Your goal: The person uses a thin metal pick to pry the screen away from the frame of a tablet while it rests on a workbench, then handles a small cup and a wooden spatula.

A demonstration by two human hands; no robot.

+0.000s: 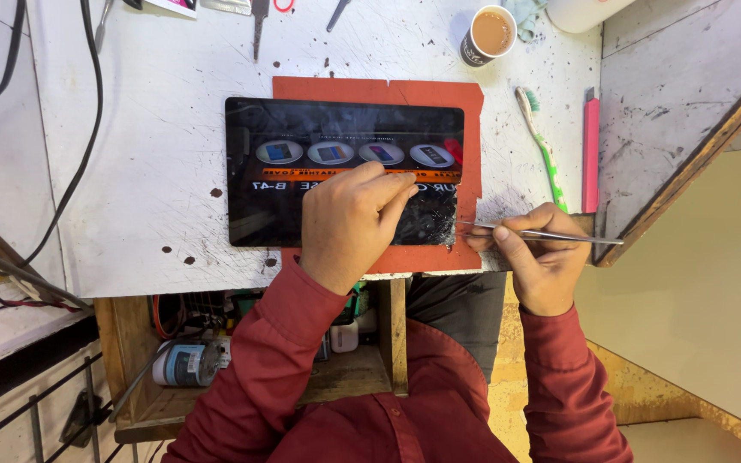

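- Tablet (328, 137) lies flat on a red mat (439, 90) on the white table (156, 129), long axis left to right.
- Left hand (349, 219) presses on its cracked screen, fingers curled.
- Right hand (542, 261) grips tweezers (551, 233), tips pointing at the tablet's right edge.
- Toothbrush (542, 146) and cup (488, 34) stand nearby.

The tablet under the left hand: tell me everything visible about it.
The tablet is a dark, flat rectangle lying screen-up on a red mat on the scratched white bench. Its lit screen shows four round pictures above an orange band. Glass near the lower right corner looks cracked. The left hand presses on it; tweezers in the right hand point at that corner.
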